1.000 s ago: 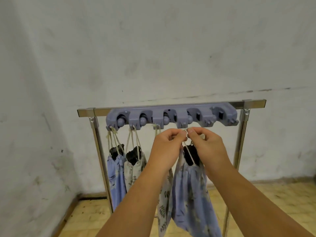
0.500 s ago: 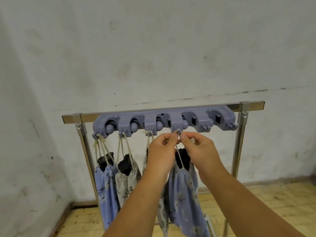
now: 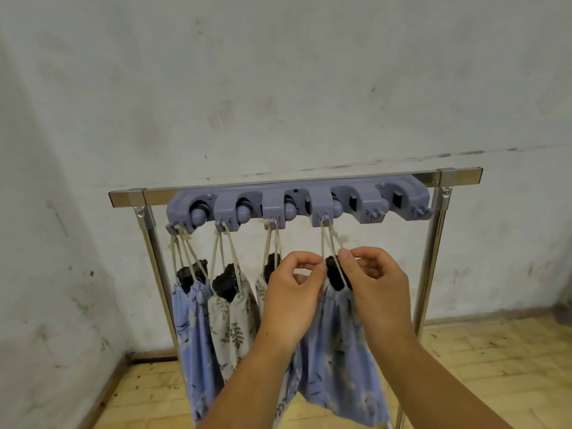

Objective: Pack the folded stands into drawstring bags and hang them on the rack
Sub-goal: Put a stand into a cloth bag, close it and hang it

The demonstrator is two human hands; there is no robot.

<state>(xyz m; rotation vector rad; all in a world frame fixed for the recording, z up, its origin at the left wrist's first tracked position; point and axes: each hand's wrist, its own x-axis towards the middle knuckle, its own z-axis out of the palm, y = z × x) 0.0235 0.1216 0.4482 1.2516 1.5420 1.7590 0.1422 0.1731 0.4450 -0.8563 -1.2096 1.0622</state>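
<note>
Under the hook bar, at its fourth hook from the left end, your two hands meet on the cord of the fourth bag. Your left hand has its fingers curled, with thumb and forefinger pinched on the cord's left strand just above the bag's mouth. Your right hand is curled too, its thumb and forefinger clamped on the right strand a little higher up. The cord is looped over that fourth hook, and both strands run straight down from it to your fingertips. The fourth bag is blue with a pale leaf print and hangs below the bar between your wrists. The black top of a stand pokes out of its gathered mouth. Towards the bar's left end three more bags hang by their cords: the first bag, blue, from the end hook; the second bag, white with grey leaves, from the next; the third bag is mostly hidden behind your left hand. Black stand tops show in all three. The bar is fixed along the top rail of the rack, which stands close to a scuffed white wall on a yellowish floor.
</note>
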